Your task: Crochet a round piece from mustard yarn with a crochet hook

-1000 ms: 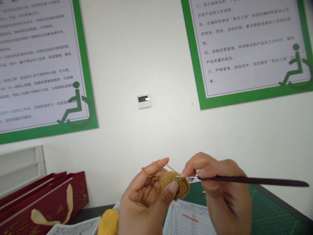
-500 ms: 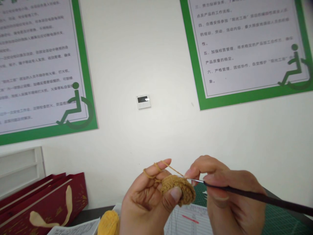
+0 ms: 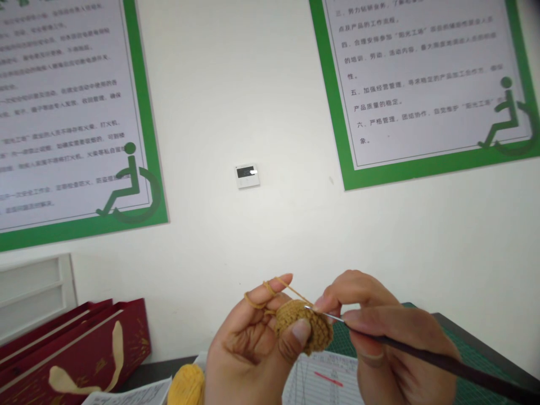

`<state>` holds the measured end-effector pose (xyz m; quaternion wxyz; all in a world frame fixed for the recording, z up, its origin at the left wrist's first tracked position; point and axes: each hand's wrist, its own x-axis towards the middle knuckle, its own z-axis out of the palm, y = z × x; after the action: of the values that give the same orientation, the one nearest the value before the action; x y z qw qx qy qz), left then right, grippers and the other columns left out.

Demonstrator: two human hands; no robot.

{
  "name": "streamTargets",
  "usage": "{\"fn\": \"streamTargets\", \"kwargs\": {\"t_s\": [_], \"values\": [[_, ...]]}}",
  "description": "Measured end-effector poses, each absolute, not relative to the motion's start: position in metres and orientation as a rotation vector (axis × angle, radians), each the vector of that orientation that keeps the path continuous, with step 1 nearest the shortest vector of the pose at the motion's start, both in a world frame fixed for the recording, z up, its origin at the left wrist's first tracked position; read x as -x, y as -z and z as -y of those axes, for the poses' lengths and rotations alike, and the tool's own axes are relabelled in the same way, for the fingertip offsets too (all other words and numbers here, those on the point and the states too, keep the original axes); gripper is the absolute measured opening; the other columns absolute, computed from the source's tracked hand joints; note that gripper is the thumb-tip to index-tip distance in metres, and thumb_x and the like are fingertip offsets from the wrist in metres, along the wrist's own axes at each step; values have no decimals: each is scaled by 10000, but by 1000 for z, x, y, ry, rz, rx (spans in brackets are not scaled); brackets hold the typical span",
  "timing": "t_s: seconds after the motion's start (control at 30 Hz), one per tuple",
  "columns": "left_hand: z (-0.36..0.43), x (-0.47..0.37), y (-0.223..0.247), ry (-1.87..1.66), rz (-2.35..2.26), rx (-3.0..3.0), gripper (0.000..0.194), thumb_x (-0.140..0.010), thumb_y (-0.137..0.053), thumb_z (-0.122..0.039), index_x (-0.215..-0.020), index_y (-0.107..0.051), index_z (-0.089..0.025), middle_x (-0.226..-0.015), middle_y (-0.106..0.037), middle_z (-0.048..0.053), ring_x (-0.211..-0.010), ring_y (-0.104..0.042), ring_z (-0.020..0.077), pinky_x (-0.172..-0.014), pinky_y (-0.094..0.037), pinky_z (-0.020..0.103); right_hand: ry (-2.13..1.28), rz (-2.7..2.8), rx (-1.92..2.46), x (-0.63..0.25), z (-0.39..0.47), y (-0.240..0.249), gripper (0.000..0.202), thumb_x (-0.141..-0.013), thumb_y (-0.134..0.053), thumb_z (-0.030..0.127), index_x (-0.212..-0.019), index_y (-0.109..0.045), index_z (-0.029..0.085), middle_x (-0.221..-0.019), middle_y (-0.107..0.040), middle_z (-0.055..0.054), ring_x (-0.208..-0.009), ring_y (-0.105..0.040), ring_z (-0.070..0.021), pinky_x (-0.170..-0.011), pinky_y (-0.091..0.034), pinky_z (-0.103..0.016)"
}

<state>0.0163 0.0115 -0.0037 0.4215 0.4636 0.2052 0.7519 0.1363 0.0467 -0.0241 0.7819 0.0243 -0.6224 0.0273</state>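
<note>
A small round piece of brown crochet (image 3: 319, 332) is pinched between the thumb and fingers of my left hand (image 3: 257, 343). Brown yarn (image 3: 269, 288) winds around the raised index finger of that hand and runs down to the top edge of the piece. My right hand (image 3: 392, 332) grips the dark handle of a crochet hook (image 3: 439, 360). The hook's metal tip lies at the upper edge of the crochet, and my right index fingertip is close beside it.
A yellow yarn ball (image 3: 187, 385) sits low beside papers (image 3: 130, 394). Under my hands are a printed sheet (image 3: 324, 382) and a green cutting mat (image 3: 481, 365). Red gift bags (image 3: 84, 360) stand at left, before a wall with two green-framed posters (image 3: 343, 174).
The hook and my right hand have shifted slightly left, and the handle slopes down more steeply to the right. The crochet piece has moved a little left with my left hand.
</note>
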Motion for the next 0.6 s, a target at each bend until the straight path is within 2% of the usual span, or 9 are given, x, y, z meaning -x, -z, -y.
{"fn": "streamTargets", "kwargs": {"t_s": [0.1,0.4,0.5,0.6], "values": [[-11,-16,3,-1878,-533,-1157,400,-551,-942,-134,-922,-828,-227,-683,-742,18,-648,-671,113,-612,-563,155,-24,1313,-50,-133,-48,25,165,-975,-569,216,-1106,-656,267,-942,-729,-32,-799,-676,-199,-685,-535,-398],[-11,-18,2,-1897,-483,-1156,389,-541,-944,-129,-898,-831,-236,-670,-742,3,-624,-677,110,-607,-570,161,-112,1314,-96,-134,-45,18,102,-971,-583,232,-1040,-655,256,-868,-733,-21,-731,-664,-174,-623,-512,-349],[-11,-17,3,-1910,-507,-1157,397,-536,-945,-127,-901,-828,-228,-670,-734,2,-616,-667,113,-607,-577,174,-7,1334,-64,-133,-48,22,135,-982,-557,236,-1080,-644,266,-886,-737,-38,-726,-670,-190,-645,-540,-383],[-11,-16,3,-1895,-539,-1153,401,-544,-944,-142,-919,-823,-221,-659,-718,6,-623,-672,129,-609,-584,196,99,1330,-40,-132,-51,28,247,-956,-569,169,-1166,-631,285,-935,-741,-60,-720,-670,-203,-625,-560,-396]]}}
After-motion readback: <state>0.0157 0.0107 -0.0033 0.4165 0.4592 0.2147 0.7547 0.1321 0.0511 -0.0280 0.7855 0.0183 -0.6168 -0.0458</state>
